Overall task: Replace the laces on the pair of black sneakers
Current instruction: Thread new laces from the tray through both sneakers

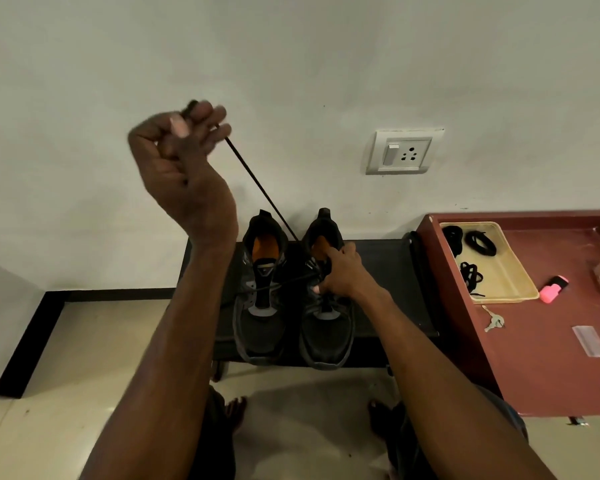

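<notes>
Two black sneakers with orange insoles stand side by side on a low black stand (388, 271). The left sneaker (260, 320) has no hand on it. My right hand (340, 271) grips the tongue and collar of the right sneaker (326, 337). My left hand (184, 147) is raised high against the wall and pinches the end of a black lace (257, 183). That lace runs taut and straight down to the right sneaker's eyelets. Another stretch of lace lies across both sneakers.
A maroon table (551, 368) stands to the right. On it are a cream tray (510, 271) with several coiled black laces (480, 242), a pink object (555, 289), keys (494, 320) and a small clear packet (590, 341). A wall socket (404, 152) sits above. My bare feet rest on the tiled floor.
</notes>
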Motion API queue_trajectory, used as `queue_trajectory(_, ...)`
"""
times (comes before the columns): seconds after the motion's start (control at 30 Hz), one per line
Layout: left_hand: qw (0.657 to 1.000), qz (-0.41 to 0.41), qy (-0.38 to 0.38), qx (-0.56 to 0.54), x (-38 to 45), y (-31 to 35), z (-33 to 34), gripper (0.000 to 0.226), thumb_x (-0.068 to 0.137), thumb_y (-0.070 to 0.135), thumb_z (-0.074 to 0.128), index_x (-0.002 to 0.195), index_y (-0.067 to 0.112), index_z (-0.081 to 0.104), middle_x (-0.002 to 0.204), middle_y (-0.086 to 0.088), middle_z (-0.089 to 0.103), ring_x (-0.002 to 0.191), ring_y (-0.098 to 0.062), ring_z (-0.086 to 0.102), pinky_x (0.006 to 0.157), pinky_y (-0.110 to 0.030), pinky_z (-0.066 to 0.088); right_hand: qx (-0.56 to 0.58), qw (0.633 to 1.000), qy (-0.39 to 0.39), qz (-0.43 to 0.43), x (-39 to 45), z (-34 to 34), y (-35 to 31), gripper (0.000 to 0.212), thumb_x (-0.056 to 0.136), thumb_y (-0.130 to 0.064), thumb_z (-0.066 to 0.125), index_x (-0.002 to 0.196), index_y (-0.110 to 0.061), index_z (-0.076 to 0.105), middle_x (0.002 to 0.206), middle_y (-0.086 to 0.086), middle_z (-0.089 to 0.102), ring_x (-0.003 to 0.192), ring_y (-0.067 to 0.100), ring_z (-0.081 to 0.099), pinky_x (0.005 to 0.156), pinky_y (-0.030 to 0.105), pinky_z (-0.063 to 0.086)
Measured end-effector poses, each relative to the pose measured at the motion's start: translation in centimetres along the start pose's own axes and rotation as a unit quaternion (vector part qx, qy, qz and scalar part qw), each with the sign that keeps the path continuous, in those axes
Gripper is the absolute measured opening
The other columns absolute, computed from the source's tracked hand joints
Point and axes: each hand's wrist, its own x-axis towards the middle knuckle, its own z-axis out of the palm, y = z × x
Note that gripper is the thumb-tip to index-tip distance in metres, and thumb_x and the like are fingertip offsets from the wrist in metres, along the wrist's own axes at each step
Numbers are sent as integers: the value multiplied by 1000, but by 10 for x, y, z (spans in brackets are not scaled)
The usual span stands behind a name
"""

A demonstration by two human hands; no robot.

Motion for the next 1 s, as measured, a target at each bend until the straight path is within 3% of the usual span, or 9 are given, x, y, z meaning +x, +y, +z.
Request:
queue_trajectory(0.1, 999, 44, -7, 15, -4, 9, 6, 6, 101, -2, 41, 105, 0, 45, 100, -30, 66, 92, -39, 71, 77, -45, 58, -5, 1000, 1, 2, 1, 1, 0, 88, 76, -30, 85, 147, -16, 35, 142, 15, 19, 135, 38, 26, 111, 50, 39)
queue_trajectory(0.23, 954, -132, -64, 262, -41, -31, -19, 16, 98, 8, 51, 113, 11, 46, 98, -5, 70, 90, -22, 69, 82, -47, 57, 2, 1000, 5, 8, 0, 2, 1, 87, 78, -28, 84, 148, -19, 34, 141, 13, 20, 135, 37, 26, 111, 49, 40)
queue_trajectory(0.3, 850, -146, -177, 473, -64, -64, -45, 43, 92, 13, 59, 132, 13, 42, 122, -6, 59, 113, -20, 57, 97, -42, 50, -7, 1000, 5, 6, 0, 2, 1, 83, 79, -29, 82, 146, -15, 35, 139, 13, 21, 134, 37, 27, 111, 48, 39)
queue_trajectory(0.43, 524, -134, -593, 596, -92, -101, -70, 45, 93, 35, 61, 135, 22, 55, 156, -3, 35, 150, -30, 7, 121, -56, 12, -7, 1000, 5, 10, 2, 3, 0, 77, 79, -28, 82, 141, -13, 39, 139, 14, 22, 132, 37, 28, 111, 47, 39)
queue_trajectory(0.5, 452, -157, -652, 588, -104, -105, -72, 40, 97, 37, 56, 134, 24, 59, 156, -1, 36, 152, -31, -2, 122, -54, -2, -9, 1000, 9, 8, 2, 3, 1, 74, 78, -28, 82, 138, -12, 41, 138, 14, 22, 131, 38, 30, 110, 48, 40)
queue_trajectory(0.67, 572, -169, -580, 554, -99, -101, -69, 27, 102, 32, 50, 114, 21, 72, 133, -4, 62, 148, -23, 22, 123, -41, -6, -4, 1000, 20, 8, -1, 6, 2, 74, 78, -28, 82, 138, -12, 40, 137, 14, 21, 131, 38, 29, 110, 48, 40)
queue_trajectory(0.73, 646, -206, -515, 525, -87, -93, -66, 27, 102, 30, 52, 102, 15, 74, 113, -8, 69, 125, -23, 51, 120, -46, 21, 0, 1000, 24, 13, -1, 7, 2, 80, 78, -28, 82, 142, -13, 37, 141, 14, 18, 134, 38, 25, 111, 48, 39)
queue_trajectory(0.8, 726, -254, -427, 475, -75, -79, -63, 29, 102, 28, 52, 89, 9, 71, 83, -6, 69, 79, -18, 63, 86, -39, 52, 2, 999, 25, 22, -1, 8, 1, 85, 77, -29, 84, 144, -14, 34, 144, 14, 15, 136, 38, 23, 111, 49, 38)
queue_trajectory(1.0, 836, -266, -287, 385, -56, -50, -36, 39, 102, 33, 56, 73, 8, 68, 52, 1, 54, 40, -1, 46, 45, -12, 35, -7, 999, 44, 30, -2, 10, 0, 83, 77, -31, 83, 142, -13, 35, 142, 12, 20, 131, 37, 30, 105, 48, 42)
